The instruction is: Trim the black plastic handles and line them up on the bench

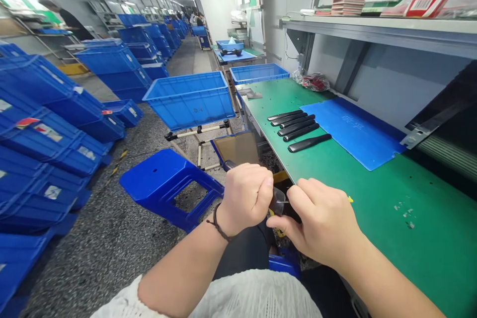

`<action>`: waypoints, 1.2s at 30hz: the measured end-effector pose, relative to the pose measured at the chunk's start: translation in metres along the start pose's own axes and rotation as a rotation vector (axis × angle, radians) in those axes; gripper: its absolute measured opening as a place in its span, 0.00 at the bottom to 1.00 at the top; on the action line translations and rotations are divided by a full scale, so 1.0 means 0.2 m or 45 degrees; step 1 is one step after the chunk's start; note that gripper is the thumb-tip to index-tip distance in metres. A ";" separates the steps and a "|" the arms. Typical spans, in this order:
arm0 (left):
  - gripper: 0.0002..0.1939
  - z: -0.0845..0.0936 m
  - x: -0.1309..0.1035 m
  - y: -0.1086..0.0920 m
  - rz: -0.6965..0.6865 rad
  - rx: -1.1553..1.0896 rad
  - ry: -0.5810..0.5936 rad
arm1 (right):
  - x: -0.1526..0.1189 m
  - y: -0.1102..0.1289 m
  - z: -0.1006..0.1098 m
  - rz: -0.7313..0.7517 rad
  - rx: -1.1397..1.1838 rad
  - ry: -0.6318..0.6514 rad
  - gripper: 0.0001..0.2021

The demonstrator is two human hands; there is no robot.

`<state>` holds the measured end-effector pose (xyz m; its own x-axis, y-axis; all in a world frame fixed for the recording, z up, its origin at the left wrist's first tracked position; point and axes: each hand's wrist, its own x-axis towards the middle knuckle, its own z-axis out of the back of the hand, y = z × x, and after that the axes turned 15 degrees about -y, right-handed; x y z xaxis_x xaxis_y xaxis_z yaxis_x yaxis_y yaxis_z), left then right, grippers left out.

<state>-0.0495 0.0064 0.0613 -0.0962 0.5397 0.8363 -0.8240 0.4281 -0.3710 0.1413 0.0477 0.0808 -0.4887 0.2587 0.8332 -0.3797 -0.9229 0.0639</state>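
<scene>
My left hand is closed in a fist round a long black plastic part. One end of that part sticks out toward my right hand, and its other end shows past the far side of my fist. My right hand is closed round a tool whose thin metal shaft meets the near end of the part. Most of this tool is hidden in my palm, so its kind is unclear. On the green worktable lie several similar black handle-shaped parts, side by side.
A blue sheet lies on the worktable under a shelf. A blue crate rests on a pipe stand to the left. Nearer is a blue stool. Stacked blue crates line the left. A bagged item sits at the back.
</scene>
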 end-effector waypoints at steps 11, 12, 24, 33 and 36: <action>0.23 0.02 0.02 -0.05 0.108 0.151 0.037 | -0.01 0.00 0.01 0.167 -0.207 -0.126 0.26; 0.24 0.02 0.03 -0.06 0.136 0.160 0.050 | -0.01 0.00 0.00 0.183 -0.234 -0.148 0.25; 0.35 -0.01 -0.02 -0.01 0.937 -0.567 0.659 | -0.04 -0.10 -0.06 0.160 0.063 -0.227 0.19; 0.33 0.06 -0.03 -0.02 1.008 -0.697 0.696 | -0.02 -0.21 0.02 -0.020 0.001 0.109 0.17; 0.32 0.07 -0.02 -0.04 0.942 -0.633 0.740 | -0.02 -0.20 0.02 0.009 0.019 0.047 0.23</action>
<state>-0.0503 -0.0094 0.0675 -0.0904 0.9939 0.0625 -0.3364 0.0286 -0.9413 0.1622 0.0826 0.0762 -0.5204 0.2623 0.8127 -0.3647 -0.9288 0.0662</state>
